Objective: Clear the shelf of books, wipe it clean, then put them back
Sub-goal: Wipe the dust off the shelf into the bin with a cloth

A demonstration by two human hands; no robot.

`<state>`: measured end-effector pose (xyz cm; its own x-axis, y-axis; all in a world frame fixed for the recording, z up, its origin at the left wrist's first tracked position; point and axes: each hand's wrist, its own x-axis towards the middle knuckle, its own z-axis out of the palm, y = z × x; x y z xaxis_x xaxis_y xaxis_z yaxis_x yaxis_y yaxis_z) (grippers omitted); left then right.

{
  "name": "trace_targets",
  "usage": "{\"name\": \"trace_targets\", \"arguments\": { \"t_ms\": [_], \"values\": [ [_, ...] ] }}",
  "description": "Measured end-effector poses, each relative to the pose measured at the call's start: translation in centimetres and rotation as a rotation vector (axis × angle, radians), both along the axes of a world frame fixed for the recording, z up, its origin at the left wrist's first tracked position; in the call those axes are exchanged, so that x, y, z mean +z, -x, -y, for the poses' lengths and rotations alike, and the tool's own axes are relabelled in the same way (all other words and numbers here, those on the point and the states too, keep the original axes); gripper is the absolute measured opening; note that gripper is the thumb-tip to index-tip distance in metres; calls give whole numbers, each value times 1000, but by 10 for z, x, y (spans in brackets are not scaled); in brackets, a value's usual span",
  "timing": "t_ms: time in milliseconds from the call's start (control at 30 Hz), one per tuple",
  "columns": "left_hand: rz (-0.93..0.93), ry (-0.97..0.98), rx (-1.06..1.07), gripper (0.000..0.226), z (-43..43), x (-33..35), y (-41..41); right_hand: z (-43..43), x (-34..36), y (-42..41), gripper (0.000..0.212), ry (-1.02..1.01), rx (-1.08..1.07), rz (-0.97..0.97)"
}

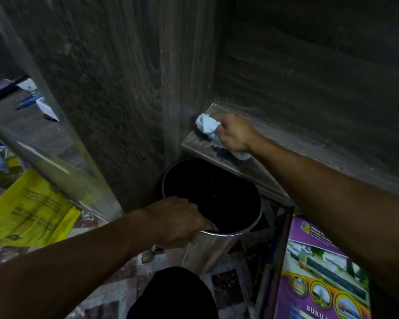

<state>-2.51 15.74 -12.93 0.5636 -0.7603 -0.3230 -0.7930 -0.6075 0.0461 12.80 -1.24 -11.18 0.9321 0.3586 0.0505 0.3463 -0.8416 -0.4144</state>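
The right hand clutches a crumpled light-blue cloth, pressing it on the wooden shelf's left end. The left hand curls over a steel bin's rim just below the shelf; a purple book lies beside the bin.

Purple book, bottom out of frame

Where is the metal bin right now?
The metal bin is low in the middle of the head view, just below the shelf's left front corner; the left hand grips its near rim and a purple book lies to its right.
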Motion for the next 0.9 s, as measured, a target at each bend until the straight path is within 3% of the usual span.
{"name": "trace_targets", "arguments": {
  "t_ms": [167, 233, 333, 433, 533, 600, 700, 733, 800, 833, 900],
  "values": [
    [-42, 19, 24, 27, -1, -2, -2, -29, -20, -6, 34, 151, -4, -1],
    [-53, 28, 28, 24, -1, -3, -4, -27, -18, 8, 29, 143, 155, -11],
    [-49, 29, 23, 23, 0, -1, -7, -2, 2, 23, 32, 39, 323, -226],
    [-63, 26, 28, 26, 1, 0, -9, 23, 9, 4, 30, -133, 69, -80],
    [-87, 42, 36, 22, 4, 4, -12, 35, -7, 0, 33, 35, -42, 55],
    [-81, 56, 30, 23, 7, 6, -13, 26, -24, 23, 33, 153, 40, 32],
    [-97, 64, 32, 25, 11, 8, -15, 14, -24, 57, 35, 8, 333, 35],
    [-90, 68, 27, 24, 12, 7, -16, 20, -25, 55, 34, -60, 342, 96],
    [-80, 56, 15, 21, 16, 6, -18, 43, -15, 30, 36, -93, 109, 264],
    [-83, 49, 8, 19, 17, 5, -18, 57, -7, 14, 40, 17, -49, 317],
    [-91, 39, -6, 20, 20, 4, -20, 78, 5, -11, 49, 346, -244, 195]
  ]
}}
